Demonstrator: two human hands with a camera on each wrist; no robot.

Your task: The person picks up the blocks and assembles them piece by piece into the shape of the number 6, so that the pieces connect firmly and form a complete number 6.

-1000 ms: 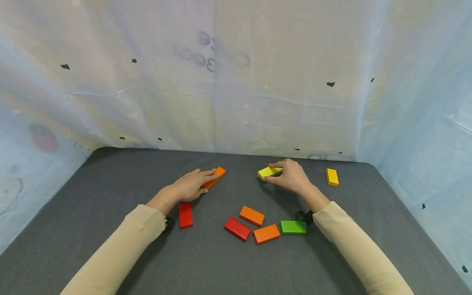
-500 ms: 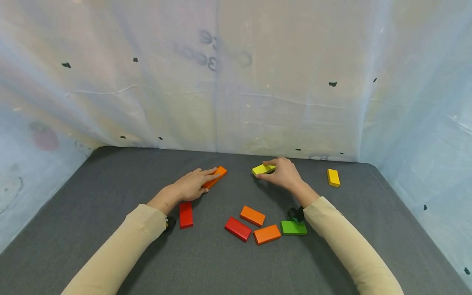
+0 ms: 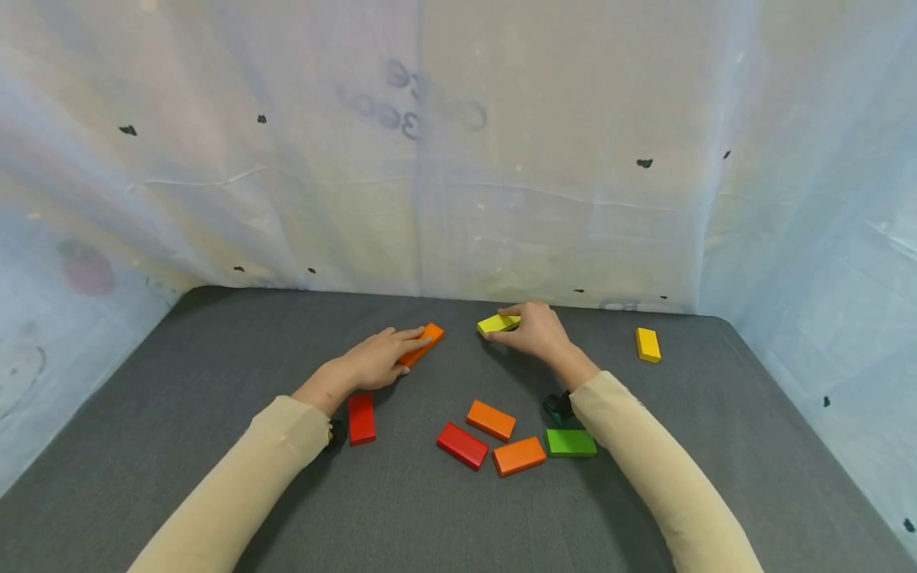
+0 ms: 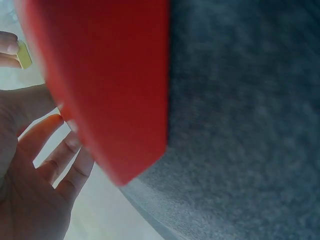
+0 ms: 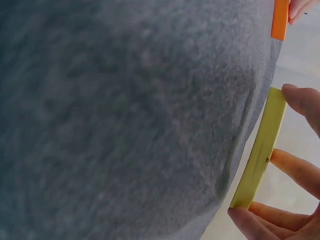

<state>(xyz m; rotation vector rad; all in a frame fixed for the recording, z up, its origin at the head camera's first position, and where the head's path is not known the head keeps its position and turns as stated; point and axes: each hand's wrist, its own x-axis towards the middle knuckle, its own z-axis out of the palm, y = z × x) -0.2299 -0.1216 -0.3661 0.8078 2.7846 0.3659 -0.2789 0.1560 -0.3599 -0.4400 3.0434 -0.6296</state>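
My left hand grips an orange block lying slantwise on the dark cloth, fingers across its top and thumb at its near side. In the left wrist view a red block fills the foreground and hides the fingertips. My right hand holds a lime-yellow block by its long edges, thumb on the near side. The right wrist view shows this yellow block between thumb and fingers, raised off the cloth, with the orange block beyond it.
One red block lies by the left wrist. Nearer the front are another red block, two orange blocks and a green block by the right cuff. A golden-yellow block lies far right. Pale sheeting surrounds the table.
My right hand has carried the lime-yellow block leftward, closer to the orange block. My left hand and the orange block have shifted only very slightly right.
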